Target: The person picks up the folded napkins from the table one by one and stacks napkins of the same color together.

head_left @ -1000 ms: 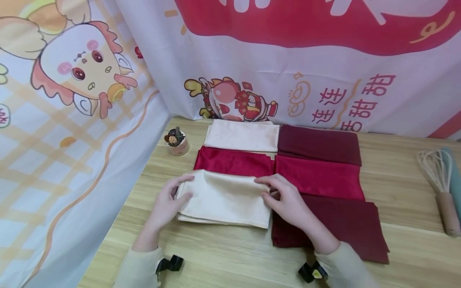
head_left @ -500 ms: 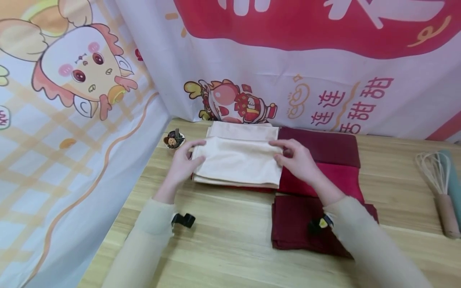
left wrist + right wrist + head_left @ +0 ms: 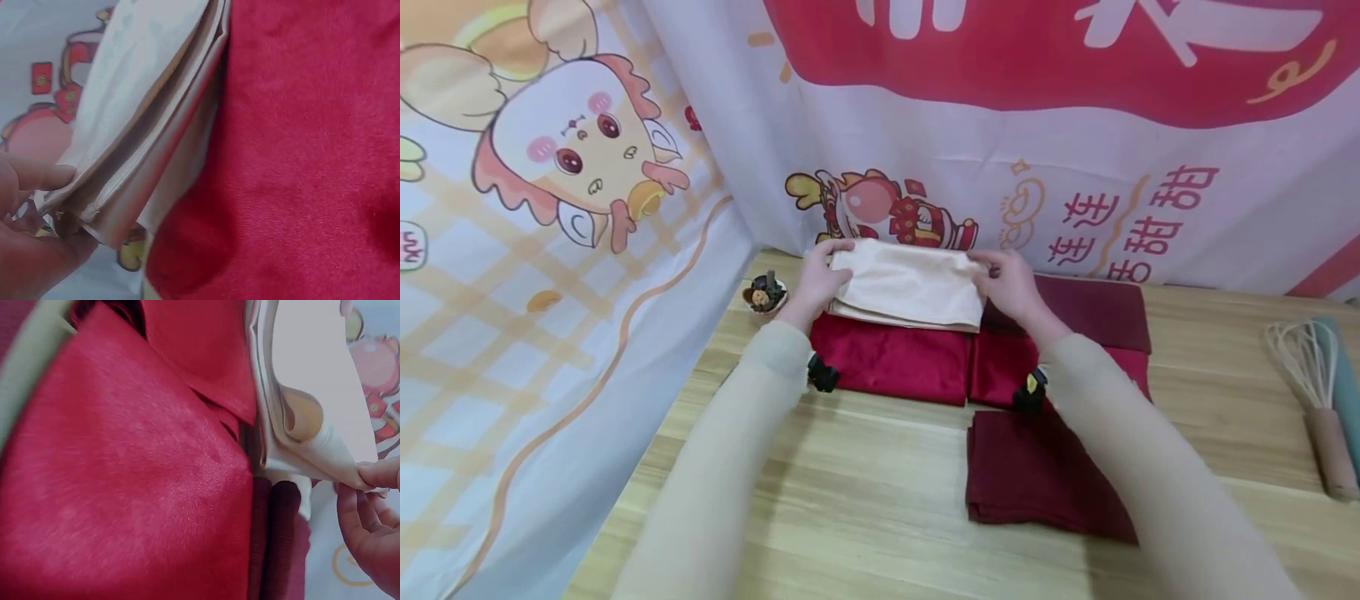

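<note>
A folded cream satin cloth (image 3: 910,287) is held out flat between both hands at the back left of the table. My left hand (image 3: 822,279) pinches its left end, thumb on top; in the left wrist view several loose layers show at that edge. The right hand (image 3: 1007,285) pinches the opposite corner, where a fold curls open in the right wrist view. The white folded cloth seen there earlier is hidden beneath it. Just in front lies a folded red satin cloth (image 3: 891,358), and a second red cloth (image 3: 1000,371) is partly covered by the right forearm.
Folded maroon cloths lie at the back right (image 3: 1097,312) and at the front (image 3: 1037,467), under the right arm. A small pot with a figurine (image 3: 765,296) stands by my left hand. A whisk (image 3: 1322,417) lies far right. A printed curtain (image 3: 1037,142) hangs behind the table.
Both hands have carried the cream cloth away from me, over the near-left red cloth, to above the white one at the back. The left red cloth is uncovered again.
</note>
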`<state>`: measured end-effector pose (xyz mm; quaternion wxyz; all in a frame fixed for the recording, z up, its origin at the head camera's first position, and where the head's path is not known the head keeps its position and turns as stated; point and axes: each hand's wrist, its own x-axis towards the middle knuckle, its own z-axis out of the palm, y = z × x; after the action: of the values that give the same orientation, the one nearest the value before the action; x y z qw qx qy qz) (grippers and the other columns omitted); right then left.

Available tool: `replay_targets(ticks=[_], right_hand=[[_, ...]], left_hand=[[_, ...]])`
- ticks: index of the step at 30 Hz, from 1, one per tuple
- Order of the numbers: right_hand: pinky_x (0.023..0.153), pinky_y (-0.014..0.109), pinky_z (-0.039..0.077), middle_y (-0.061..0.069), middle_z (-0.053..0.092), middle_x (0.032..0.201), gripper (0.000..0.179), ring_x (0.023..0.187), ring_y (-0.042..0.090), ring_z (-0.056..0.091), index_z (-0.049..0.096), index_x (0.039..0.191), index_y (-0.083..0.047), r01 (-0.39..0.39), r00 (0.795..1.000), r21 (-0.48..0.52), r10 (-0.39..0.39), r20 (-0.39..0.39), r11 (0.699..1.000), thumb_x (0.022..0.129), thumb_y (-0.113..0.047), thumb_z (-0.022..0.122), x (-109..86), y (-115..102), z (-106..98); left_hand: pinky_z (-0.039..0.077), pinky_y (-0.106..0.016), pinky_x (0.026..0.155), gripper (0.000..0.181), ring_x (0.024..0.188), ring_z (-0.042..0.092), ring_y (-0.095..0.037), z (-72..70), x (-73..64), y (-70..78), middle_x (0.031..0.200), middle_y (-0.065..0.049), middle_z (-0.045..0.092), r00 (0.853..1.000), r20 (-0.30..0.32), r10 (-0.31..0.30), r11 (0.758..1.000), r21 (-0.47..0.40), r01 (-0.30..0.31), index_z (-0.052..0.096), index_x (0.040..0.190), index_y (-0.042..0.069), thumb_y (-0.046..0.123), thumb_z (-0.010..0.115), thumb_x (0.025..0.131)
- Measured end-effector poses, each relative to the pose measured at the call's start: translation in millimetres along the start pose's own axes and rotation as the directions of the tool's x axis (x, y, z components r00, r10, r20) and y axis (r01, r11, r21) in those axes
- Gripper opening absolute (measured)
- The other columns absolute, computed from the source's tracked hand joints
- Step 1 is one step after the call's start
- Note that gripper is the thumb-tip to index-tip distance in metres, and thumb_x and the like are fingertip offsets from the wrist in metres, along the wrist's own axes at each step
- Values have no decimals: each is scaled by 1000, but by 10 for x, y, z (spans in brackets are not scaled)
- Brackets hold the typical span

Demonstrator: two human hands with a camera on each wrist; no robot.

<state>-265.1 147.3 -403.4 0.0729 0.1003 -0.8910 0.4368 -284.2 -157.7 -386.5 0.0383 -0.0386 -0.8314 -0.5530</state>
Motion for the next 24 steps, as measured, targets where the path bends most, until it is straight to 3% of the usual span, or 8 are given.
replay_targets(ticks=[4,8,14,20,24], right_hand=[[77,43,47,30,48,119,37,92,34,54,63,124,-2,-20,1000,-47,19,-13,999,86,0,61,82,55,79],[79,44,42,31,47,122,38,92,34,49,62,125,-1,-34,999,-82,34,-11,996,87,-2,60,119,64,112],[91,47,43,31,47,126,41,105,39,53,58,128,3,-16,999,-105,20,42,994,87,-1,60,122,67,88],[91,43,49,29,43,133,46,112,40,56,53,132,3,-13,995,-71,20,102,997,87,4,57,106,60,45],[90,43,48,29,44,132,47,112,38,55,53,133,2,16,991,-76,-6,130,997,87,5,55,87,44,15]], left_hand=[[35,-30,103,42,122,43,-22,76,122,-125,128,-17,54,1000,-19,22,998,60,-20,62,117,-3,-18,57,78],[30,-31,107,43,124,43,-27,108,144,-172,124,-20,56,997,-39,66,986,155,-60,62,115,-6,-18,57,75],[33,-35,104,44,118,45,-33,94,159,-169,121,-23,56,994,-21,104,966,241,-96,61,117,-7,-15,55,73],[35,-38,100,48,116,45,-34,58,191,-214,122,-25,51,997,7,81,960,267,-80,56,124,-7,-12,57,77],[36,-40,100,49,115,45,-36,47,176,-183,124,-28,50,993,33,116,934,337,-120,54,126,-8,-11,56,77]])
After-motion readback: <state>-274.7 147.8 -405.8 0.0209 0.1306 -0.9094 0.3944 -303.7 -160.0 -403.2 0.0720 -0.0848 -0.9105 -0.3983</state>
